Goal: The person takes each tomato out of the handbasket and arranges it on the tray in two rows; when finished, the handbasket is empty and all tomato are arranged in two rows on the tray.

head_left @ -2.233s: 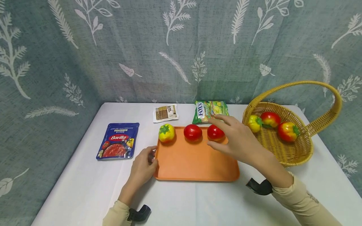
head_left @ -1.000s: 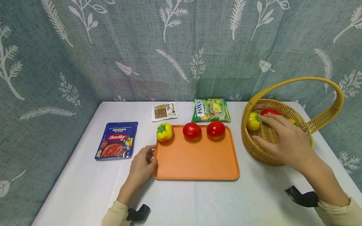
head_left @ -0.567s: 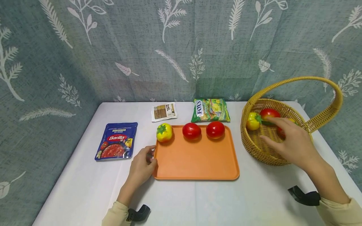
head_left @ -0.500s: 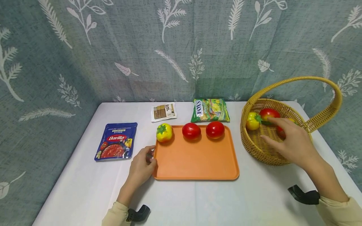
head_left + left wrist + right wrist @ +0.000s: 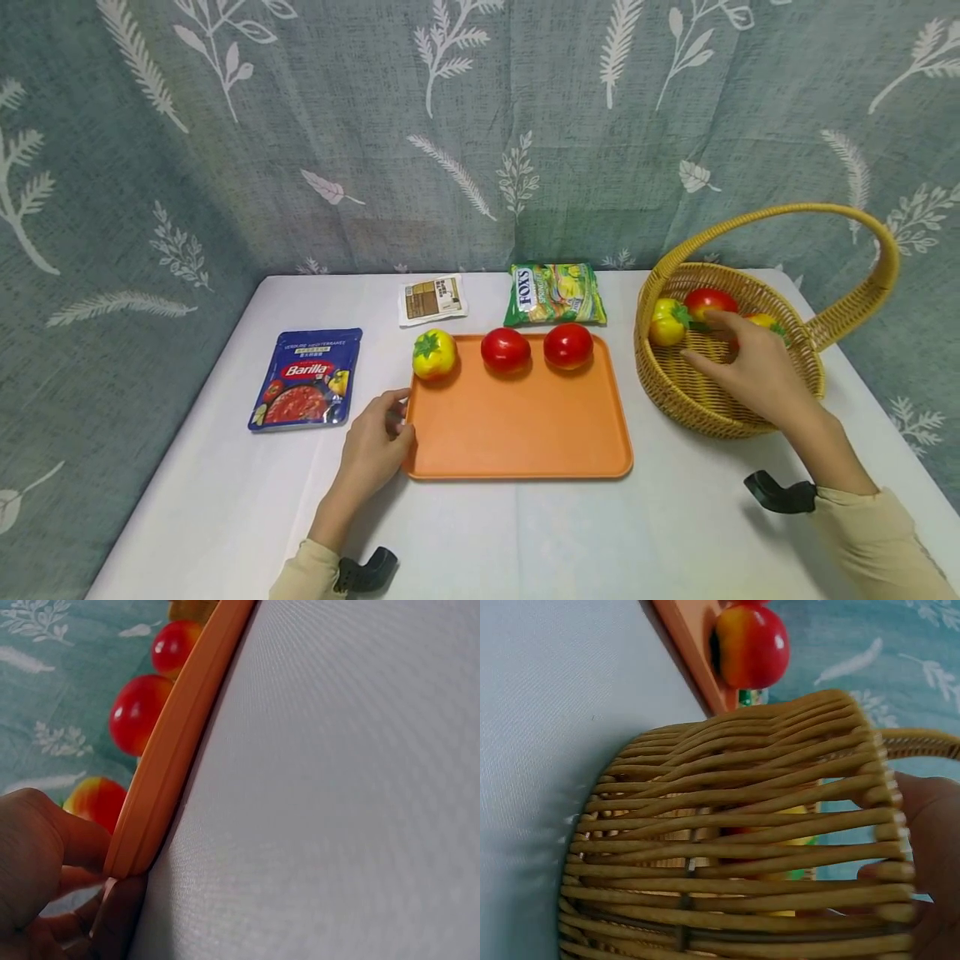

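Observation:
On the white table an orange tray (image 5: 517, 433) carries a yellow toy fruit with a green leafy top (image 5: 434, 355) and two glossy red fruits (image 5: 506, 350), in a row along its far edge. My left hand (image 5: 375, 437) holds the tray's left edge, thumb and fingers bent against the rim. My right hand (image 5: 757, 371) is inside the wicker basket (image 5: 675, 408), thumb and fingers apart. Around it lie a yellow fruit (image 5: 666, 325), a red fruit (image 5: 708, 302) and a red-yellow one (image 5: 768, 323), partly hidden by the hand. Whether the fingers touch a fruit I cannot tell.
The basket's tall handle (image 5: 806, 208) arches above the right hand. A blue Barilla pouch (image 5: 303, 383) lies left of the tray. Behind it are a small white-brown packet (image 5: 432, 300) and a green FOX'S candy bag (image 5: 557, 293). A patterned curtain (image 5: 315, 133) hangs behind the table.
My right hand has moved right from above the tray's right-hand red fruit into the basket, and has lately shifted slightly left and up. The left hand stays at the tray.

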Motion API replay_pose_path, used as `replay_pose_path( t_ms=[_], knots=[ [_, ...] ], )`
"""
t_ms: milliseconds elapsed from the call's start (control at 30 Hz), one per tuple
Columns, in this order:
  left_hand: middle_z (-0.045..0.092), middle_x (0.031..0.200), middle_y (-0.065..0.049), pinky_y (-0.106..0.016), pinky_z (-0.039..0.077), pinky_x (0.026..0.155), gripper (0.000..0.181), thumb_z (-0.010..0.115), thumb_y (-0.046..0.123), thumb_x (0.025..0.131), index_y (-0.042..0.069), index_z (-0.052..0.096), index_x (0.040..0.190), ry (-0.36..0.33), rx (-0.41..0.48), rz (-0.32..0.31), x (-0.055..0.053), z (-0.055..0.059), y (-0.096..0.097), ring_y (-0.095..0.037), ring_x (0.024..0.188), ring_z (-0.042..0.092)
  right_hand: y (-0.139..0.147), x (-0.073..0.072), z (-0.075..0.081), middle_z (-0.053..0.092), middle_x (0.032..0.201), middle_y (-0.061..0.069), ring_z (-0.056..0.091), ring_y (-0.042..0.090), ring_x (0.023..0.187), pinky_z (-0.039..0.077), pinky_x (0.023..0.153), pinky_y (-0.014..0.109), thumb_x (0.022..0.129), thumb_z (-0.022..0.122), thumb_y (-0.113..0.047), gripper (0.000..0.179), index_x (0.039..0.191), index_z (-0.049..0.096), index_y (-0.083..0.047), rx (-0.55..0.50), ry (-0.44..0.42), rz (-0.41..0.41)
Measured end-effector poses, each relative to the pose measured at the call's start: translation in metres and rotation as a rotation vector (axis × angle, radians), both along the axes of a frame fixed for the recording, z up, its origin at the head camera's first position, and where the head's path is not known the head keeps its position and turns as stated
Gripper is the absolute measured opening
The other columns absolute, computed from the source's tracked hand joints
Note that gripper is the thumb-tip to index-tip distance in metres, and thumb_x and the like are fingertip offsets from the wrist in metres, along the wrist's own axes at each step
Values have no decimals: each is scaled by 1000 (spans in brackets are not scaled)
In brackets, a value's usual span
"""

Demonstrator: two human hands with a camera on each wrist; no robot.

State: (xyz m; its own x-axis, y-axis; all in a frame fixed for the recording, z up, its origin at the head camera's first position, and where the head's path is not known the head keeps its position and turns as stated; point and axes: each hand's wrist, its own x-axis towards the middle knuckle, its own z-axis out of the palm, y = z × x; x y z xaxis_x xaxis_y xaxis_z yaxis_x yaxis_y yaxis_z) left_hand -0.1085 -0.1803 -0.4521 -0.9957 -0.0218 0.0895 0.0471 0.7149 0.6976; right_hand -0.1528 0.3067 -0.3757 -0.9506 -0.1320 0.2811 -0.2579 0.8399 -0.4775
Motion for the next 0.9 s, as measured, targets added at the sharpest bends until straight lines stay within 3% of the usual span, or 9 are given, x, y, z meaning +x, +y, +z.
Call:
replay_pose_path(
  t_ms=[533,767,900],
  knots=[
    [62,100,-6,-35,45,73,51,66,3,82,6,61,133,2,-4,10,2,-1,0,-18,79,56,-2,-27,-13,56,126,36,58,49,112,46,90,60,91,71,-40,76,138,44,14,-47,-203,10],
    [62,100,-6,-35,45,72,50,66,3,83,6,61,133,15,-3,7,2,-2,0,-17,78,56,-5,-39,-17,63,112,31,64,43,98,49,84,55,89,73,-40,68,127,53,12,-35,-197,20],
    [62,99,-6,-35,45,72,51,66,3,83,6,61,133,22,-7,8,2,-2,0,-17,78,56,-5,-46,-18,64,104,26,61,36,91,46,79,50,89,73,-44,67,122,55,11,4,-205,10]
  ],
)
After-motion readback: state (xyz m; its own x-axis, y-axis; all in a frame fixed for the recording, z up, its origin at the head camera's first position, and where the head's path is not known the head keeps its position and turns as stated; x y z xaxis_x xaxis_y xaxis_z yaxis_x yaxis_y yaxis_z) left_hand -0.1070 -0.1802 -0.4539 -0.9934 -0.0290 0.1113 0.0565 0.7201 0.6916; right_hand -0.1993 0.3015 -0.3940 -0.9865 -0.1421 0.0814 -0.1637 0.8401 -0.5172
